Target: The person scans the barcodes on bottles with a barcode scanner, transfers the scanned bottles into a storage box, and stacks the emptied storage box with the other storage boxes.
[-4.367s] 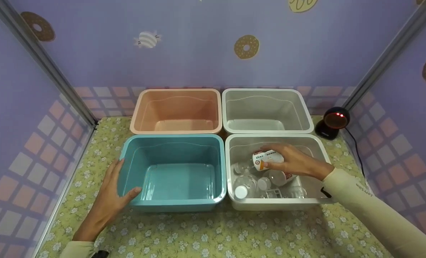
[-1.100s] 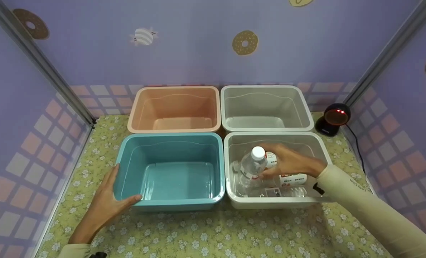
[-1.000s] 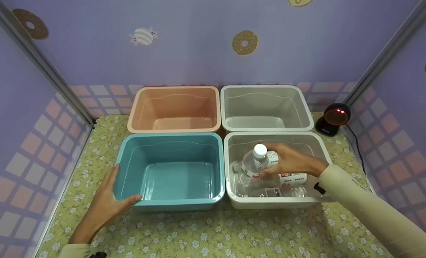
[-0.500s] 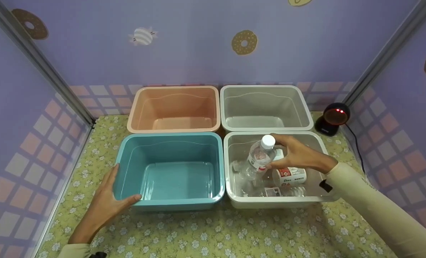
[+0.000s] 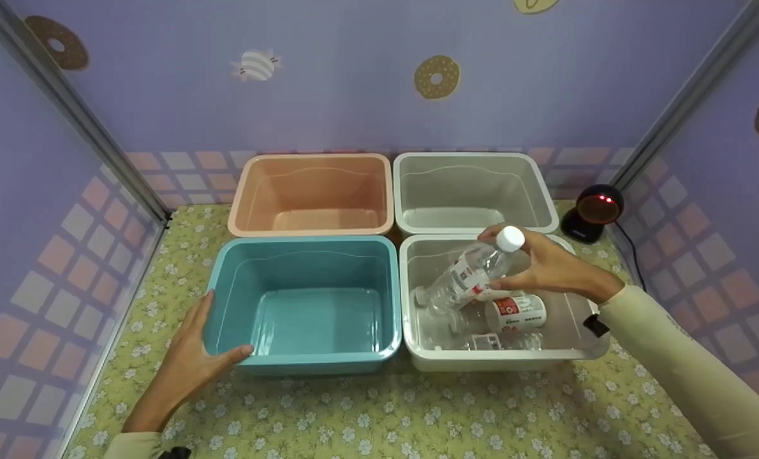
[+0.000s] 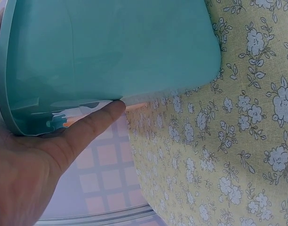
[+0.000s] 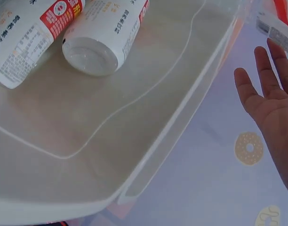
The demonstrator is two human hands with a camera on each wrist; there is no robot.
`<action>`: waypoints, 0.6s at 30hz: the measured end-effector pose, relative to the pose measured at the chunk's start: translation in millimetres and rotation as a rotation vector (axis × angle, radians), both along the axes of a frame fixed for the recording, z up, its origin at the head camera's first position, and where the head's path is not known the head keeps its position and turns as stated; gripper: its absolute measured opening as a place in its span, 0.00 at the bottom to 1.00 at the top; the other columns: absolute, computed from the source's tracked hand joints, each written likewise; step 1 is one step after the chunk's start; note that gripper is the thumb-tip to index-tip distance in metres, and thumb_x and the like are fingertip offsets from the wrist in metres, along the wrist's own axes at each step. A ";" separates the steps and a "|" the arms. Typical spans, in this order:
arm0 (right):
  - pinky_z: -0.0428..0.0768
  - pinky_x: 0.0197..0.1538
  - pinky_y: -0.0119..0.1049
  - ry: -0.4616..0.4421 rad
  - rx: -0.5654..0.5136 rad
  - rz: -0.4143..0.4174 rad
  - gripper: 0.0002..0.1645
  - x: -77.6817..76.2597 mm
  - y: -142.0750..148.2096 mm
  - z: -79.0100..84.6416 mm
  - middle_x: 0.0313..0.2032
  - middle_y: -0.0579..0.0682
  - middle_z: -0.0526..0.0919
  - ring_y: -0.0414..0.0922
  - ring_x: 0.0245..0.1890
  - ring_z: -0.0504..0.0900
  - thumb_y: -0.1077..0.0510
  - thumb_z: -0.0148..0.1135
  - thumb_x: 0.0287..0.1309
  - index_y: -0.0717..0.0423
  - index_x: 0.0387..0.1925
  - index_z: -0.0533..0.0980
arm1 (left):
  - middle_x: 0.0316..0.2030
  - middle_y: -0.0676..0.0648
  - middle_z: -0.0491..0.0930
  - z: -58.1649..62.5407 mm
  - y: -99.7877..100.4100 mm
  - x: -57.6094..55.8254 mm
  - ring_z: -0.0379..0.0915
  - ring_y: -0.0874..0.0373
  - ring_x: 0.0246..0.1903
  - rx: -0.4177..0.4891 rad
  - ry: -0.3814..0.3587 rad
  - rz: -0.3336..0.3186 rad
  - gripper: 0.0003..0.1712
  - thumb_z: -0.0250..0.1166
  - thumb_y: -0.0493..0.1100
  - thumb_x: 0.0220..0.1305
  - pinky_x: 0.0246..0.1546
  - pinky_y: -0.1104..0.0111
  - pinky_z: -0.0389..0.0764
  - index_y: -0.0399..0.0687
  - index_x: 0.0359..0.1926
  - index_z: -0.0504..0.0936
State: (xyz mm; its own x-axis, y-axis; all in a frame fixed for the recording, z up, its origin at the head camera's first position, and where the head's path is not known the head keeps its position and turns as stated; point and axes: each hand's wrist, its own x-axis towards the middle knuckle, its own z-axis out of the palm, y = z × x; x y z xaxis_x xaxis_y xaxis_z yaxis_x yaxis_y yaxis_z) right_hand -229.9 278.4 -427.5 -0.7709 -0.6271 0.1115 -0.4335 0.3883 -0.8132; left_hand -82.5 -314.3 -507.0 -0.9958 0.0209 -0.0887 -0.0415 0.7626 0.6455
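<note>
My right hand [image 5: 545, 268] grips a clear plastic bottle [image 5: 472, 277] between thumb and fingers. The bottle leans with its white cap to the upper right, above the front grey-white bin [image 5: 408, 280]. In the right wrist view only part of its label shows at the edge. Beneath it in the bin lie a bottle with a white-and-red label [image 5: 516, 312] and a clear bottle [image 5: 485, 342]; another white-labelled bottle [image 7: 106, 28] lies close by. My left hand [image 5: 188, 363] rests at the teal bin's [image 5: 316, 361] front left corner, fingers straight along its outer wall, thumb at the front rim.
Behind stand an orange bin [image 5: 236, 210] and a second grey-white bin [image 5: 478, 231], touching or nearly touching the front pair. A black scanner [image 5: 596, 210] with red lights and a cable stands at the back right. Purple patterned walls enclose the flowered tablecloth [image 5: 328, 421].
Earlier my right hand held a white-labelled bottle, now released in the bin. It has since raised the clear bottle and tipped its cap to the right. My left hand stays at the teal bin.
</note>
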 end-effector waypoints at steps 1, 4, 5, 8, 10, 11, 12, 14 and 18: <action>0.73 0.72 0.38 0.001 -0.002 -0.002 0.42 -0.2 1.8 1.9 0.61 0.50 0.86 0.44 0.63 0.82 0.65 0.87 0.51 0.57 0.68 0.79 | 0.85 0.23 0.39 -0.2 0.1 0.1 0.44 0.12 0.78 0.000 0.004 -0.001 0.75 0.78 0.64 0.65 0.68 0.15 0.55 0.41 0.90 0.36; 0.74 0.71 0.35 0.003 0.003 -0.020 0.43 -0.2 8.7 7.8 0.61 0.50 0.85 0.43 0.63 0.82 0.67 0.87 0.50 0.58 0.68 0.79 | 0.85 0.23 0.39 -0.7 0.1 0.3 0.44 0.12 0.78 0.007 0.013 -0.002 0.75 0.78 0.64 0.65 0.68 0.15 0.55 0.41 0.90 0.36; 0.74 0.70 0.34 0.004 0.006 -0.029 0.43 0.0 11.4 9.7 0.62 0.50 0.85 0.43 0.63 0.82 0.68 0.87 0.49 0.58 0.68 0.79 | 0.85 0.23 0.39 -0.6 -0.1 0.6 0.44 0.12 0.78 0.009 0.016 -0.001 0.75 0.78 0.64 0.65 0.68 0.15 0.55 0.41 0.90 0.36; 0.75 0.68 0.32 0.014 0.014 -0.058 0.45 1.3 18.5 15.5 0.63 0.51 0.85 0.42 0.64 0.81 0.68 0.88 0.49 0.57 0.69 0.79 | 0.85 0.23 0.39 -1.1 -0.3 0.9 0.44 0.12 0.78 0.009 0.016 0.001 0.75 0.78 0.64 0.65 0.68 0.15 0.54 0.42 0.90 0.36; 0.77 0.66 0.30 0.025 0.019 -0.075 0.46 2.5 22.7 19.3 0.64 0.51 0.85 0.41 0.63 0.82 0.69 0.87 0.48 0.57 0.70 0.79 | 0.86 0.24 0.38 -1.1 -0.2 1.1 0.44 0.12 0.78 0.006 0.013 0.002 0.75 0.78 0.64 0.65 0.68 0.15 0.54 0.42 0.90 0.36; 0.78 0.65 0.30 0.031 0.022 -0.081 0.46 3.1 24.8 21.0 0.64 0.52 0.85 0.41 0.63 0.82 0.69 0.87 0.48 0.57 0.71 0.79 | 0.86 0.23 0.38 -1.1 -0.2 1.1 0.43 0.12 0.78 0.004 0.011 0.003 0.75 0.78 0.64 0.65 0.68 0.15 0.54 0.42 0.90 0.35; 0.79 0.64 0.29 0.042 0.027 -0.090 0.47 3.9 26.6 22.7 0.64 0.52 0.85 0.40 0.63 0.82 0.69 0.87 0.48 0.56 0.71 0.79 | 0.86 0.24 0.38 -1.1 -0.2 1.0 0.43 0.12 0.78 0.005 0.008 0.004 0.75 0.78 0.64 0.65 0.68 0.15 0.53 0.42 0.90 0.35; 0.77 0.64 0.27 0.063 0.041 -0.105 0.47 5.2 30.1 25.3 0.65 0.52 0.85 0.38 0.64 0.81 0.69 0.88 0.49 0.56 0.72 0.79 | 0.86 0.24 0.37 -1.0 -0.3 0.7 0.43 0.12 0.78 0.005 0.004 0.004 0.76 0.78 0.64 0.65 0.68 0.15 0.53 0.43 0.91 0.35; 0.74 0.65 0.24 0.097 0.057 -0.138 0.48 5.7 37.4 27.3 0.67 0.53 0.83 0.35 0.66 0.78 0.67 0.89 0.50 0.56 0.72 0.78 | 0.86 0.24 0.37 -1.3 -0.6 0.5 0.42 0.12 0.78 0.010 -0.002 0.006 0.76 0.78 0.64 0.65 0.68 0.15 0.53 0.43 0.91 0.35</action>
